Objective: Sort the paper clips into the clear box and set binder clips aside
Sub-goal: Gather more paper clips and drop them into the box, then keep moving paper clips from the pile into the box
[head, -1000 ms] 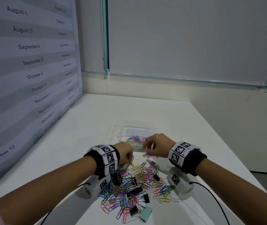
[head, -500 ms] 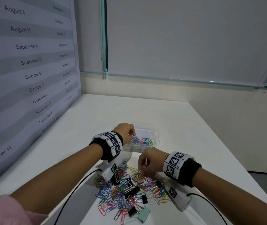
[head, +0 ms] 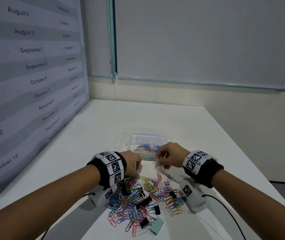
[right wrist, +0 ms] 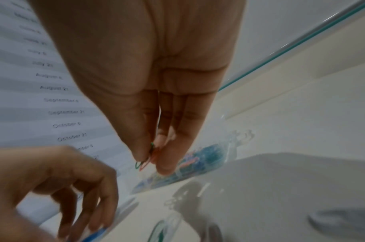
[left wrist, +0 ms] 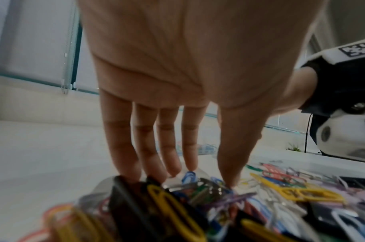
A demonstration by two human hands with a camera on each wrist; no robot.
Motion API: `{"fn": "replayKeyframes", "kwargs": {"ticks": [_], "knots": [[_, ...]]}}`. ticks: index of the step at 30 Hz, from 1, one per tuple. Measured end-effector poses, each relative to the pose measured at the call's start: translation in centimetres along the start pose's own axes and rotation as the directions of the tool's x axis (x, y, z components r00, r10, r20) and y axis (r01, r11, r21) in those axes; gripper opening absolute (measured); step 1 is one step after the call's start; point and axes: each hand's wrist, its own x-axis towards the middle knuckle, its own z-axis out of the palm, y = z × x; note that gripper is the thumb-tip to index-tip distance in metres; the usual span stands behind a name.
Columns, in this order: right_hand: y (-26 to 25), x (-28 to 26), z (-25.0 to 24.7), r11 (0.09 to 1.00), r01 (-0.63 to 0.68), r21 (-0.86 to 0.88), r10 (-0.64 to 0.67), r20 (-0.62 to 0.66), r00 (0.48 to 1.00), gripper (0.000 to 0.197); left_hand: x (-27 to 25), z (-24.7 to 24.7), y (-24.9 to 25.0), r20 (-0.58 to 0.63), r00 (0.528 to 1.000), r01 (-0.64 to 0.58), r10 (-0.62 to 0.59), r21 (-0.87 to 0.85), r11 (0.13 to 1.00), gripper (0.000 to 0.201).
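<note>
A heap of coloured paper clips (head: 143, 196) mixed with black binder clips (head: 155, 209), a mint one (head: 156, 226) and a purple one (head: 166, 183) lies on the white table. Just behind it stands the clear box (head: 162, 135), with paper clips inside. My right hand (head: 162, 158) hovers at the box's near edge and pinches a few paper clips (right wrist: 145, 162) between thumb and fingers. My left hand (head: 135, 168) reaches down at the heap's far left. Its straight fingers (left wrist: 173, 165) touch the clips, and a blue clip (left wrist: 189, 176) lies between index finger and thumb.
A wall chart of dates (head: 30, 75) runs along the table's left side. The table's right edge (head: 252, 167) drops to the floor. Black cables (head: 228, 210) trail from both wrist cameras toward me. A lowered blind (head: 199, 40) backs the table.
My left hand came back from the clear box down to the heap. My right hand lifted off the heap with paper clips and moved up to the box's near edge.
</note>
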Motion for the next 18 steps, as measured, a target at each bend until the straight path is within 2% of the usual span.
{"fn": "replayKeyframes", "kwargs": {"ticks": [2, 5, 7, 9, 13, 15, 18], "knots": [[-0.1, 0.3, -0.7, 1.000, -0.001, 0.010, 0.002, -0.085, 0.996, 0.012, 0.0, 0.1, 0.0, 0.000, 1.000, -0.017, 0.017, -0.025, 1.000, 0.016], [-0.2, 0.8, -1.6, 0.996, 0.007, 0.087, 0.012, -0.222, 0.975, 0.012, 0.0, 0.1, 0.5, -0.006, 1.000, -0.024, 0.024, -0.041, 0.999, 0.021], [-0.1, 1.0, -1.9, 0.987, 0.012, 0.159, 0.031, -0.264, 0.964, 0.015, 0.0, 0.1, 0.8, -0.003, 0.999, -0.035, 0.035, -0.038, 0.999, 0.022], [0.3, 1.0, -1.8, 0.992, -0.004, 0.124, 0.037, -0.265, 0.964, 0.022, 0.1, 0.2, 1.0, -0.016, 0.999, -0.039, 0.038, -0.046, 0.998, 0.023], [0.5, -0.1, -0.9, 1.000, -0.013, 0.005, 0.014, -0.188, 0.982, 0.022, 0.1, 0.2, 1.0, -0.033, 0.999, -0.035, 0.034, -0.049, 0.998, 0.025], [0.3, -0.8, -0.3, 0.998, 0.005, -0.060, -0.010, -0.080, 0.997, 0.019, 0.2, 0.2, 1.0, -0.038, 0.999, -0.033, 0.031, -0.061, 0.998, 0.025], [-0.4, -1.6, 0.9, 0.973, 0.046, -0.225, -0.021, 0.112, 0.993, 0.034, 0.3, 0.5, 1.0, -0.026, 0.999, -0.040, 0.037, -0.093, 0.995, 0.025]]}}
